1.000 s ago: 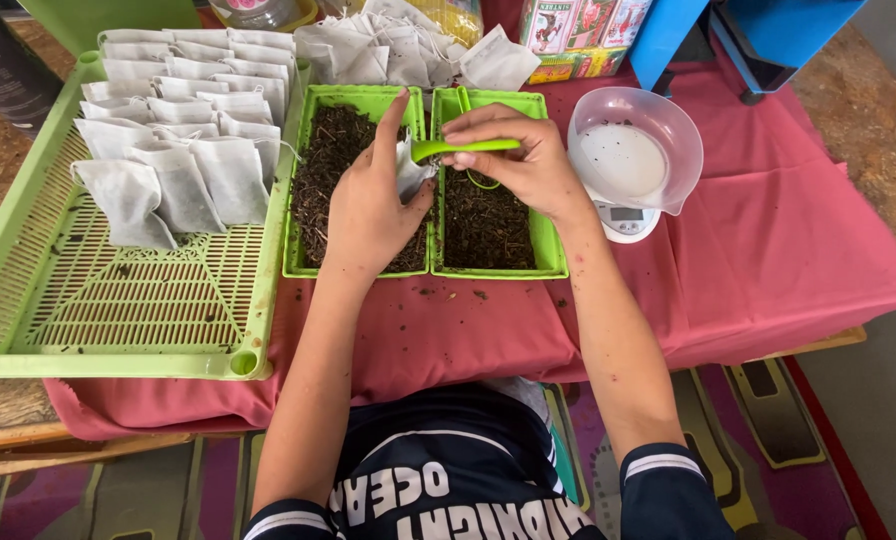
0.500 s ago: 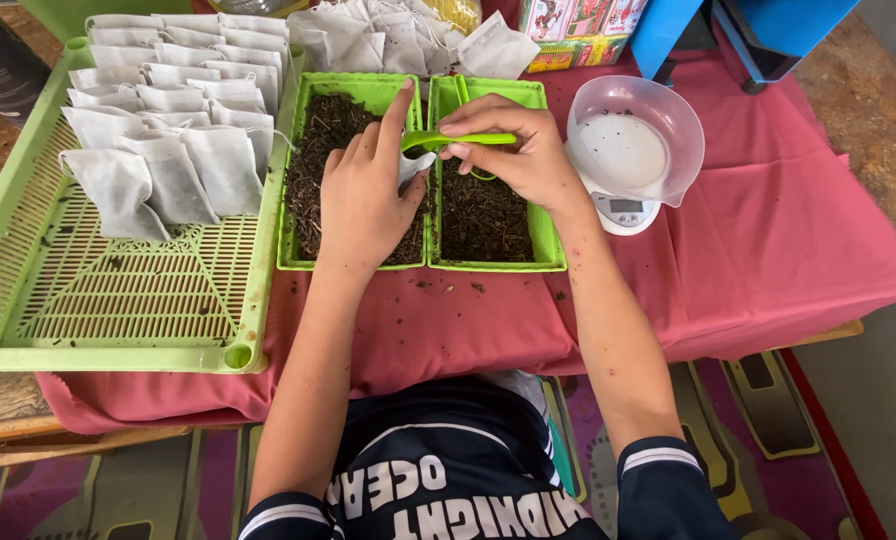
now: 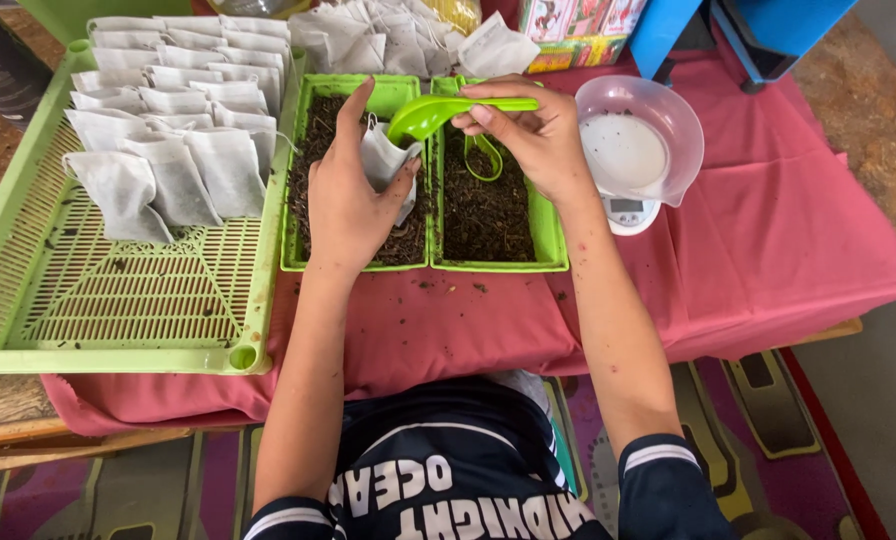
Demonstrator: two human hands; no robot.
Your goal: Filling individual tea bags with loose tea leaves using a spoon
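A person's left hand [image 3: 348, 205] holds a small white filter-paper pouch [image 3: 383, 160], its grip closed around the sides, thumb on one edge and fingers on the other. The pouch is thin, soft and slightly crumpled, with its mouth facing up. Just above that grip, the right hand [image 3: 533, 135] pinches the handle of a bright green plastic scoop [image 3: 428, 113], whose bowl tilts over the pouch's mouth. Beneath both hands sit two green trays [image 3: 548, 240] of dark loose tea leaves on a table covered in red cloth [image 3: 768, 260]. Left of the grips, a large green slatted tray [image 3: 118, 310] carries rows of similar pouches [image 3: 168, 120]. To the right stands a white scale with a clear bowl [image 3: 638, 150].
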